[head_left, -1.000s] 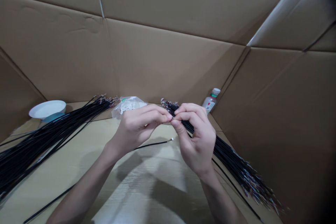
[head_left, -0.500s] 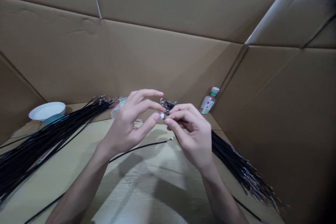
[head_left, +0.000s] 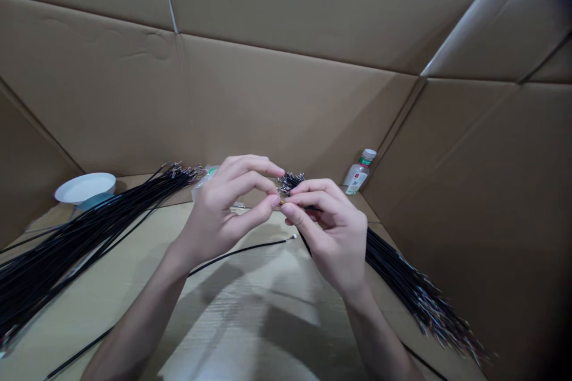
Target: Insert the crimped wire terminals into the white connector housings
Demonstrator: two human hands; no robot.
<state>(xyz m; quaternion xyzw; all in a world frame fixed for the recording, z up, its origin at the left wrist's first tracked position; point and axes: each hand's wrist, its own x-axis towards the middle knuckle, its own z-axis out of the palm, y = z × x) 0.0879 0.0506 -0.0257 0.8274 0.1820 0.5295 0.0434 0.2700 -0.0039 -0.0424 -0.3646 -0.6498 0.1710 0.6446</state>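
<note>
Over the middle of the table, my left hand (head_left: pixel 230 205) pinches thumb and index finger at the tip of a small white connector, which their tips now almost wholly cover. My right hand (head_left: pixel 335 232) is closed in a pinch just beside it, on thin coloured wires (head_left: pixel 282 203) at the end of a black cable (head_left: pixel 305 244). The fingertips of both hands nearly meet. Whether the wires sit inside the connector is hidden. Below the hands lies another black cable (head_left: pixel 241 249) with a small white connector (head_left: pixel 293 237) on its end.
A thick bundle of black cables (head_left: pixel 89 238) lies left, beside a white bowl (head_left: pixel 84 188). Another cable bundle (head_left: pixel 397 280) with bare coloured wire ends runs along the right. A plastic bottle (head_left: pixel 358 172) stands in the back corner. Cardboard walls (head_left: pixel 286 95) enclose the table.
My left thumb and index finger have closed over the white connector, which showed between them before. The right hand keeps its pinch. The whole view has shifted slightly.
</note>
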